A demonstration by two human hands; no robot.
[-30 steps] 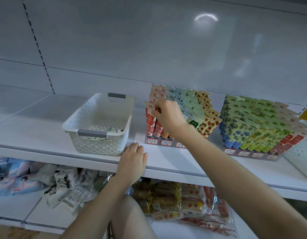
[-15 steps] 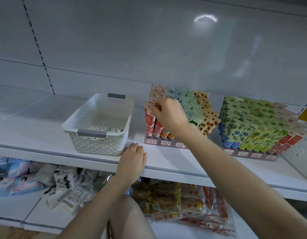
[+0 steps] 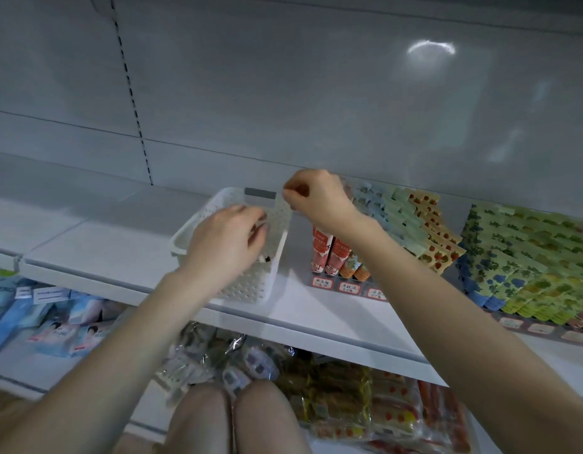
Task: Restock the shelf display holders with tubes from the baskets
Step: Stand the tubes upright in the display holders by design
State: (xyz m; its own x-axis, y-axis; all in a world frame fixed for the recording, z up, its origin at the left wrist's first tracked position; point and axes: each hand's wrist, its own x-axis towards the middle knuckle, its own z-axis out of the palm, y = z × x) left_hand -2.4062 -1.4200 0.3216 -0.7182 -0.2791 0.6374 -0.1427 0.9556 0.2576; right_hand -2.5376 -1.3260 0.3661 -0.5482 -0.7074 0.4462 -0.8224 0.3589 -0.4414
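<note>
A white perforated basket stands on the white shelf. My left hand reaches down into it with its fingers curled; what they hold is hidden. A dark-capped tube end shows just under that hand. My right hand is pinched at the basket's far right rim corner, beside the grey handle. To the right of the basket is a tiered display holder packed with pastel tubes, with red tubes in its front left slots. A second holder of green and blue tubes stands further right.
Price labels line the front of the holders. On the lower shelf lie blue packets, clear-wrapped packs and orange snack bags. My knees are at the bottom. The shelf's back wall is bare.
My left hand rose from the shelf edge into the basket. My right hand left the red tubes in the holder and moved left to the basket's rim. The camera shifted left.
</note>
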